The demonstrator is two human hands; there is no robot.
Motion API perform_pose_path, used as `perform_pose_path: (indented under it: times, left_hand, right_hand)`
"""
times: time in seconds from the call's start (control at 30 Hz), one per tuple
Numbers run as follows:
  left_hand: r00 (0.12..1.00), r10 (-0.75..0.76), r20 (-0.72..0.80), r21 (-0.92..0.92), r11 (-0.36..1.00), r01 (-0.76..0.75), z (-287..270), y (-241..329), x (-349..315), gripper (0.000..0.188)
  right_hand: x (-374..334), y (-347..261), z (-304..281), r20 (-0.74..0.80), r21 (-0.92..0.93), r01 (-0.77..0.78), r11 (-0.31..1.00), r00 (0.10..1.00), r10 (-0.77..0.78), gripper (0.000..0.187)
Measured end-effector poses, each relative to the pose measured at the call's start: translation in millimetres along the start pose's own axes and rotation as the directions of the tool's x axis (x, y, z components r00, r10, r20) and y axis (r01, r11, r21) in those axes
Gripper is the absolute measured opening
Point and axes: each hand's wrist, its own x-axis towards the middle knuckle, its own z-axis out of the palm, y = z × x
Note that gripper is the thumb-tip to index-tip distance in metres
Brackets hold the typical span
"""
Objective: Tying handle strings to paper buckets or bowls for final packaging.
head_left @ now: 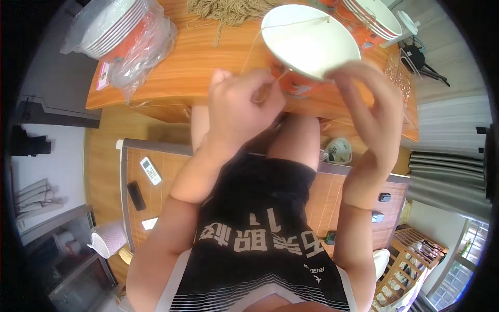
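Observation:
A white-lined paper bucket (312,44) with an orange outside leans toward me at the table's front edge. A thin tan string (296,24) is fixed near its far rim and crosses the opening, then drops to my left hand. My left hand (243,104) is closed in a pinch on this string, just left of the bucket; a short length pokes out beside the fingers. My right hand (377,99) curls over the bucket's right near rim, thumb and fingertips meeting there. Slight blur hides whether those fingertips also hold string.
A plastic-wrapped stack of buckets (117,31) stands on the wooden table (192,67) at left. Tan strings (234,9) lie heaped at the back, with more stacked buckets (371,18) at right. Behind my legs, a bench (171,208) carries a remote (150,170) and a phone (136,195).

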Motion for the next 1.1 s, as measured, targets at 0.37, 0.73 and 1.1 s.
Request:
perform_pose_path:
  times: [0.37,0.73,1.1]
  left_hand:
    - [0.997,-0.036,0.073,-0.036,0.999,0.038,2,1,1,0.011]
    - [0.995,-0.059,0.078,-0.040,0.997,0.062,6,-2,4,0.012]
    - [0.999,-0.010,0.044,-0.035,0.999,0.011,14,2,8,0.004]
  right_hand:
    - [57,40,13,0.307,-0.008,0.064,0.998,0.950,-0.058,0.014]
    - [56,34,12,0.425,0.038,0.076,0.996,0.901,-0.085,0.016]
    - [64,35,9,0.588,0.035,0.047,0.998,0.807,-0.058,0.013]
